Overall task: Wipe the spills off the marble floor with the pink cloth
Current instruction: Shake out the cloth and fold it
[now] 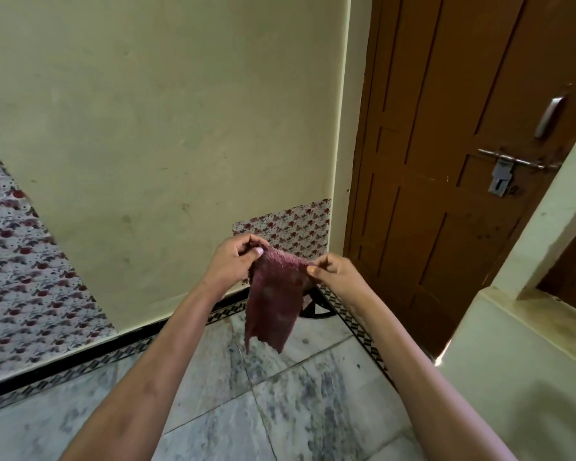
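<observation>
The pink cloth (273, 301) hangs in the air above the floor, held by its top edge. My left hand (233, 257) pinches its upper left corner and my right hand (333, 274) pinches its upper right corner. Both arms reach forward from the bottom of the view. The cloth's lower end dangles free and looks a little blurred. Below it lies the grey-veined marble floor (233, 404); I cannot make out any spill on it.
A cream wall (167, 128) stands ahead with a black patterned floor border (120, 354) at its foot. A brown wooden door (446, 181) with a latch is at the right. A cream ledge (519, 354) juts in at the lower right. Floral sheeting (24, 271) covers the left.
</observation>
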